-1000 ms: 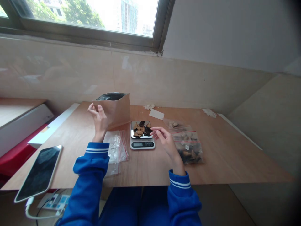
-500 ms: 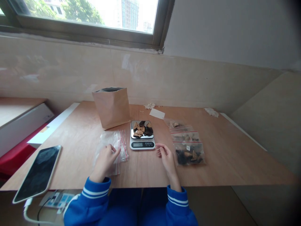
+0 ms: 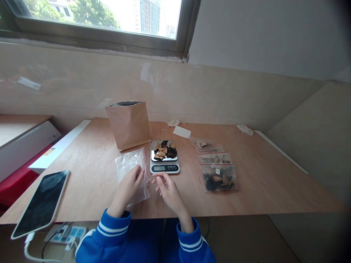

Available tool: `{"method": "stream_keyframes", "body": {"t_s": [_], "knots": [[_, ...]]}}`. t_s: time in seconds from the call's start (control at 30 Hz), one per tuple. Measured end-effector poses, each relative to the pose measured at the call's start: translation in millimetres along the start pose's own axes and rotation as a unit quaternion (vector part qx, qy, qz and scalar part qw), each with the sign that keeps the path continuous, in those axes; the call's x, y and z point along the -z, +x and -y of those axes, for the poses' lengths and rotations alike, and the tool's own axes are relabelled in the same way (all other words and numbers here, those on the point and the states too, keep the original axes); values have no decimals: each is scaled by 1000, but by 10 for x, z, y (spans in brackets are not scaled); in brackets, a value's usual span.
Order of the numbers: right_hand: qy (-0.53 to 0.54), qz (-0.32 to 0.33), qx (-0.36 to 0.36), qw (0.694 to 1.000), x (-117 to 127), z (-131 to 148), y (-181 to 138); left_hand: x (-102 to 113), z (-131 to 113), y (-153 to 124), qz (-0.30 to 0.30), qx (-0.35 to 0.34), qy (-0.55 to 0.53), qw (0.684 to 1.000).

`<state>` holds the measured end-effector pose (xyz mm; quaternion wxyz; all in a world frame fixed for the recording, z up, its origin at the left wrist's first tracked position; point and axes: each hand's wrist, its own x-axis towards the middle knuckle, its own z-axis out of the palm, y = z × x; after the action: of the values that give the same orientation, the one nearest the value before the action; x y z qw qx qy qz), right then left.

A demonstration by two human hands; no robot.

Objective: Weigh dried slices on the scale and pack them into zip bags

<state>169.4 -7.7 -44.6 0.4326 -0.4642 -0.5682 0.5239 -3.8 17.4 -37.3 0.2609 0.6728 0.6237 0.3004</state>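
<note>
My left hand (image 3: 129,186) rests on a pile of empty clear zip bags (image 3: 129,166) with red seal strips, fingers together on the top bag's right edge. My right hand (image 3: 167,189) hovers just right of it, fingers loosely curled and apart, holding nothing, close to the front of a small digital scale (image 3: 164,167). The scale's steel platform carries several dark and tan dried pieces (image 3: 164,149). A brown paper bag (image 3: 128,125) stands open behind the zip bags.
Three filled zip bags (image 3: 218,171) lie in a row right of the scale. A white card (image 3: 181,132) and paper scraps lie near the wall. A phone (image 3: 40,202) sits at the table's left front corner, with a cable and a power strip below.
My left hand came down from the paper bag onto the empty zip bags. My right hand moved from beside the scale leftward to the front of it, near the left hand.
</note>
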Motion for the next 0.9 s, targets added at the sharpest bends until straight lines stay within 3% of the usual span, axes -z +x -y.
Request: {"method": "stream_keyframes", "body": {"t_s": [0.17, 0.4, 0.53, 0.6, 0.77, 0.9], "knots": [[21, -31, 35, 999, -330, 57, 84, -23, -170, -1, -39, -38, -94, 994], [23, -26, 29, 999, -424, -32, 261, 44, -101, -14, -79, -24, -121, 989], [-52, -142, 78, 985, -465, 21, 267, 89, -117, -29, -95, -24, -110, 989], [-69, -167, 96, 979, -475, 105, 250, 107, -141, -32, -97, -31, -107, 989], [-42, -65, 66, 995, -355, 196, 313, 153, -203, -30, -103, -56, -130, 984], [-52, -165, 44, 984, -59, 94, 449, 241, -254, -25, -218, -8, -174, 960]]}}
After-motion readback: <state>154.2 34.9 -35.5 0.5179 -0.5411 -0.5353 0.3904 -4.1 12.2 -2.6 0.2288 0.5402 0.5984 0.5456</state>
